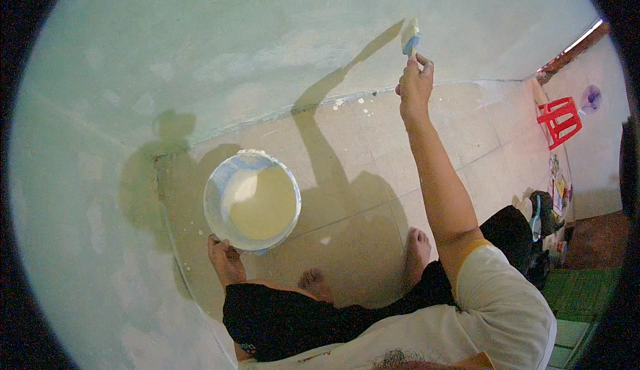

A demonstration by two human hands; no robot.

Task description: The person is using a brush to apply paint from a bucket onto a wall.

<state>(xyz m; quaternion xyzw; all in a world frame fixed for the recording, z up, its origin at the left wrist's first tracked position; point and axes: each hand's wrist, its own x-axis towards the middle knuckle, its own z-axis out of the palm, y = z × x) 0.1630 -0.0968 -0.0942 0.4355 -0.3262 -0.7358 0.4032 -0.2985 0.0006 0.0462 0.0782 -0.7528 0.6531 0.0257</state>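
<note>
My right hand [416,83] is raised at the upper middle, fingers closed on the handle of a paintbrush [411,35] with a pale head and blue band. The brush is against or very close to the pale, patchy wall [280,30]; I cannot tell which. At lower left my left hand [223,257] grips the near side of a white bucket [217,197] holding creamy, pale liquid [267,207]. The bucket's outside has bluish and white smears. My shadow falls across the floor and wall.
Tiled floor [480,130] with white spots meets the walls. My bare feet [417,250] are below. At right stand a red plastic stool [560,120], assorted small items and dark objects [543,210], and green tiling [580,297]. A patchy side wall [87,250] is on the left.
</note>
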